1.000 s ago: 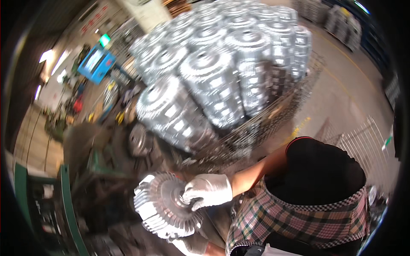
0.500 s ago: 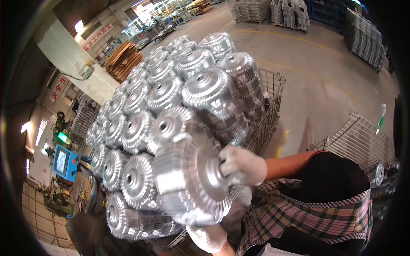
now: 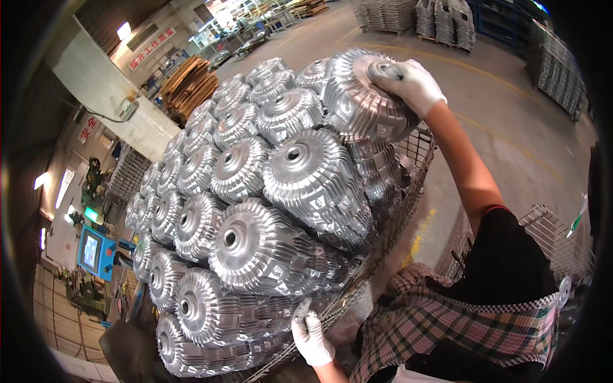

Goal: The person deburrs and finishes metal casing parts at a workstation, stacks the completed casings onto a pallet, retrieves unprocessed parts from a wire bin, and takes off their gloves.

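Observation:
My gloved right hand [image 3: 412,84] reaches to the far right of the pile. Its fingers are closed on the hub of a round, finned silver metal housing [image 3: 357,86], at the top of a nested column. Low at the front, my gloved left hand [image 3: 311,335] holds nothing, its fingers a little apart, beside the lower housings and the basket's edge. Closest to it lies a column of housings [image 3: 249,246], tilted with its hub toward me. Another column, with its top housing [image 3: 306,159] facing up, stands between the two hands.
Many more housings fill a wire basket [image 3: 418,150] in stacked rows. A blue control box with a screen [image 3: 96,249] stands at the left, near a concrete pillar [image 3: 105,89]. Wooden boards [image 3: 188,83] lie behind. Another wire basket [image 3: 555,236] is at right.
My right hand has moved up and away to the far right corner of the pile with a housing. My left hand has come off the metal and stays low at the front.

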A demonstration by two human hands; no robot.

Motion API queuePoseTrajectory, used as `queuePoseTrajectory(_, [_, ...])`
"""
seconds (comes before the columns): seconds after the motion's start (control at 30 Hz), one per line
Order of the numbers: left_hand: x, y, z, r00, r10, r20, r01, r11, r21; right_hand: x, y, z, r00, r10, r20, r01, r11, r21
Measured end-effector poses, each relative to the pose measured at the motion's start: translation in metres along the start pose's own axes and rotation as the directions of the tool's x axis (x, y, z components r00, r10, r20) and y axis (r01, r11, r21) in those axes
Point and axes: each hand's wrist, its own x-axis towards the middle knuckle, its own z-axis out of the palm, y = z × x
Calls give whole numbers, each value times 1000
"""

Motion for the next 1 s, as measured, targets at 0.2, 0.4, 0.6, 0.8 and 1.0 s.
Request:
queuePoseTrajectory(0.2, [-6, -17, -13, 992, -53, -117, 57, 998, 36, 38, -10, 89, 969, 103, 223, -9, 922, -386])
queuePoseTrajectory(0.4, [1, -46, -20, 1000, 19, -1, -18, 959, 282, 42, 31, 113, 986, 43, 162, 4, 960, -278])
queuePoseTrajectory(0.6, [2, -74, -27, 979, -171, -111, 184, 976, 113, 61, 107, 132, 866, -473, -162, 336, 790, -514])
queuePoseTrajectory(0.8, [-23, -83, -78, 941, -56, -335, 166, 936, 309, -19, 45, 102, 957, -47, -286, 207, 801, 562])
queuePoseTrajectory(1.0, [-26, -84, -153, 825, 294, -483, 285, 521, 805, -229, -102, 150, 518, -836, -181, 542, 157, 826])
